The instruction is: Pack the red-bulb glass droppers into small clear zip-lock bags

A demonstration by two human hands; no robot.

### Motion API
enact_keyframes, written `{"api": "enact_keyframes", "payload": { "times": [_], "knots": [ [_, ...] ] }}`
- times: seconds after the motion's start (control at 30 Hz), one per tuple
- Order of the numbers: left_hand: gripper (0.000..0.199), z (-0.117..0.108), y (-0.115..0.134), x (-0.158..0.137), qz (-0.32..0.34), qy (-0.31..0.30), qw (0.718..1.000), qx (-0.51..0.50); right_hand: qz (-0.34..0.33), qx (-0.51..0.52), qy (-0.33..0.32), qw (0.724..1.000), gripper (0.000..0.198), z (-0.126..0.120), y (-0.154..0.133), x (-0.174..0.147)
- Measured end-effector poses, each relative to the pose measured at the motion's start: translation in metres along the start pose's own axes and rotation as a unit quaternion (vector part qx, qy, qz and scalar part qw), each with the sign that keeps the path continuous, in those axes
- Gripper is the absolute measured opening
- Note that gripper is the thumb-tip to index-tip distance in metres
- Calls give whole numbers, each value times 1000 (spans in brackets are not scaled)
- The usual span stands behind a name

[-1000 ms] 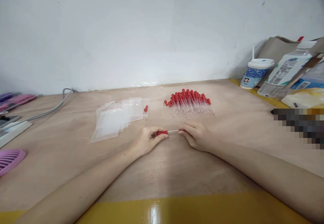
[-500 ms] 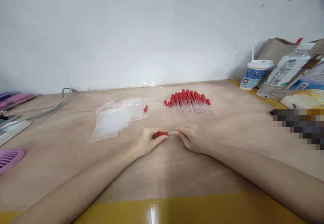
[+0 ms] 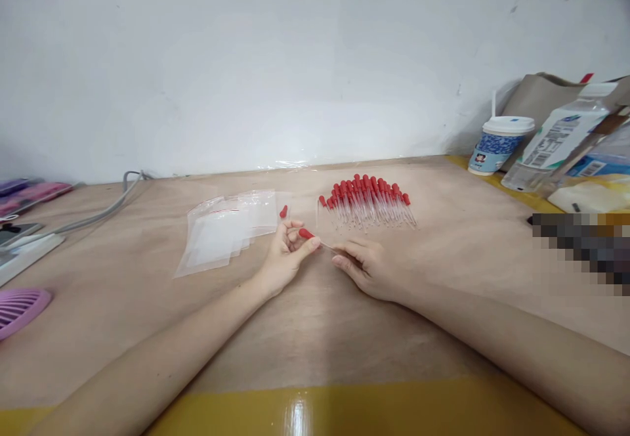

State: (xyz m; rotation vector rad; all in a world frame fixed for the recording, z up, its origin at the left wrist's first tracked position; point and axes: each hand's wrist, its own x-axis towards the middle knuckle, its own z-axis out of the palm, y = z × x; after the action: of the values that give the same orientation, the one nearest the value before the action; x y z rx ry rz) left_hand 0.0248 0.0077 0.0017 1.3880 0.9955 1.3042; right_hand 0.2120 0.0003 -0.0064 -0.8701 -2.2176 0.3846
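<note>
Hands (image 3: 287, 254) (image 3: 368, 266) face each other — dropper (image 3: 306, 233) between them.

ok so left hand (image 3: 284, 257) and right hand (image 3: 368, 266) are both bare, forearms (image 3: 197, 331) bare too, plain and slim with rounded wrists

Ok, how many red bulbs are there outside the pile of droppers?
2: a held bulb in the left hand and a loose bulb at the right end of the plastic bags. The pile includes its left-edge bulb; the hand may hide others.
</note>
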Motion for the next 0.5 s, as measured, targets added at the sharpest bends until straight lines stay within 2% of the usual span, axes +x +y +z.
{"api": "enact_keyframes", "payload": {
  "times": [0.07,0.13,0.3,0.4,0.5],
  "knots": [
    [33,-1,4,7,-20,37,998,-40,-7,-10,16,1000,27,-2,2,-2],
    [28,-5,9,20,-36,47,998,-24,-6,-31,25,999,27,-6,6,-5],
    [24,-9,22,75,-117,15,991,63,-49,-98,7,994,20,-16,21,-10],
    [21,1,23,108,-144,5,982,125,-57,-103,-10,993,17,-18,26,-11],
    [28,13,17,131,-167,-3,969,181,-46,-103,-12,993,17,-18,27,-12]
  ]
}}
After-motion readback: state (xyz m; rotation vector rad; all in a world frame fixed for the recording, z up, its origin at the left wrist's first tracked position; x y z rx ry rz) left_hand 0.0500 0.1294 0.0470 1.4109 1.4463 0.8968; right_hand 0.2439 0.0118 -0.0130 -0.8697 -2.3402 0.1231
